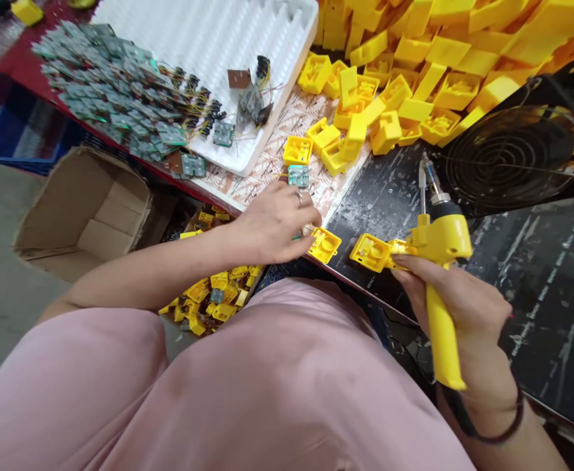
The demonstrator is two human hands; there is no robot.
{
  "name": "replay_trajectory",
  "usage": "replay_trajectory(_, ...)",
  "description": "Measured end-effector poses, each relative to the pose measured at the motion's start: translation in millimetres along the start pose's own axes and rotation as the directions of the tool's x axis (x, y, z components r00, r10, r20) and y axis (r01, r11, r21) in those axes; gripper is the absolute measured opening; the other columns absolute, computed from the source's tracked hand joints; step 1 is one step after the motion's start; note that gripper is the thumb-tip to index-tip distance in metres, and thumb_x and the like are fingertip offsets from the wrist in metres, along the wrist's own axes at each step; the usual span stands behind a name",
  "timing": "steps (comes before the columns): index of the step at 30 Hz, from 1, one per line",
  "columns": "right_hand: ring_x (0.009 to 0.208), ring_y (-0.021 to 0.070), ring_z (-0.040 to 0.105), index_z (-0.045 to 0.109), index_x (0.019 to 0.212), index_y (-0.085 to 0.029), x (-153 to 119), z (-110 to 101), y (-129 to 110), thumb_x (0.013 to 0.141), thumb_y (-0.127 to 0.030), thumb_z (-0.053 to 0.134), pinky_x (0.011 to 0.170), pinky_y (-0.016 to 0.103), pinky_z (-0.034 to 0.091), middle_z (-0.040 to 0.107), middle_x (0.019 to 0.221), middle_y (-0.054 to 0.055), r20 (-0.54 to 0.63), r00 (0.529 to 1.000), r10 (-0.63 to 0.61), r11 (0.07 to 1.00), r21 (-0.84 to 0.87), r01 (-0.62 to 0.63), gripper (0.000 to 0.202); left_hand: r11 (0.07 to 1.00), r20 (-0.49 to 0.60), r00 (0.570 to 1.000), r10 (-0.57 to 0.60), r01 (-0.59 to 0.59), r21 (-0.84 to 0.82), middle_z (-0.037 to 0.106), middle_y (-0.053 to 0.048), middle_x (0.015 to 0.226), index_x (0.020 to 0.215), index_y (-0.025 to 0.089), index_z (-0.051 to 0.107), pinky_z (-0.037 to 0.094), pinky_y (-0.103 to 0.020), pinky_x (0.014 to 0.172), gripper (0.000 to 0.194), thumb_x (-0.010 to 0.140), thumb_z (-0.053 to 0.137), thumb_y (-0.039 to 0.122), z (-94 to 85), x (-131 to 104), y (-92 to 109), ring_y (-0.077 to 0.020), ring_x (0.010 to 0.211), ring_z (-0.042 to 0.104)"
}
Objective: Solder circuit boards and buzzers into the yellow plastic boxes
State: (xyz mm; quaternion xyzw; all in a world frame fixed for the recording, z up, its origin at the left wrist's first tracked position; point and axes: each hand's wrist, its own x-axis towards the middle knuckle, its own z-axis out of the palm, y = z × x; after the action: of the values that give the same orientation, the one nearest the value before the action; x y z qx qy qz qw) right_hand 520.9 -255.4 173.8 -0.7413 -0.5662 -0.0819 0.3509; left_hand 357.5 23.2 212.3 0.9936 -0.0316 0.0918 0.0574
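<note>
My left hand (pixel 284 222) is closed at the bench's front edge, fingers curled over what looks like a small green circuit board, mostly hidden. Its fingertips meet the left side of an open yellow plastic case (pixel 326 246). Just beyond the knuckles lies another circuit board (pixel 298 175). My right hand (pixel 456 301) grips a yellow soldering gun (pixel 442 294) by its handle, the metal tip (pixel 430 171) pointing away from me. Beside my right fingertips sits a second open yellow case (pixel 370 252), with a further yellow piece (pixel 403 247) partly hidden by the gun.
Many circuit boards with wires (pixel 114 91) lie heaped on a white foam tray (pixel 287 72). A large pile of yellow cases (pixel 404 85) covers the back. A black fan (pixel 502 144) stands right. Below left are a cardboard box (pixel 90 216) and more yellow cases (pixel 222 294).
</note>
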Motion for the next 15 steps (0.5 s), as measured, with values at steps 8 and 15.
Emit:
replay_trajectory(8,0.090,0.0214,0.077,0.057,0.127,-0.027,37,19,-2,0.088,-0.018,0.080,0.099,0.038,0.059,0.078,0.109,0.006,0.103,0.981,-0.162,0.981,-0.091,0.172,0.046,0.953,-0.177,0.936,-0.304,0.302,-0.041,0.075,-0.009,0.105,0.098,0.021,0.075,0.048,-0.049,0.101,0.025,0.094,0.062,0.041,28.5,18,-64,-0.0318,0.112,0.065)
replay_trajectory(15,0.092,0.0219,0.074,0.056,0.131,-0.023,69,53,-9,0.096,-0.028,0.072,0.090,0.038,0.062,0.074,0.102,0.005,0.123,0.986,-0.114,0.988,-0.090,0.126,0.039,0.875,-0.050,0.959,-0.280,0.233,-0.425,0.076,-0.003,0.093,0.102,0.019,0.075,0.051,-0.041,0.101,0.031,0.098,0.054,0.040,22.1,35,-63,-0.0200,0.093,0.070)
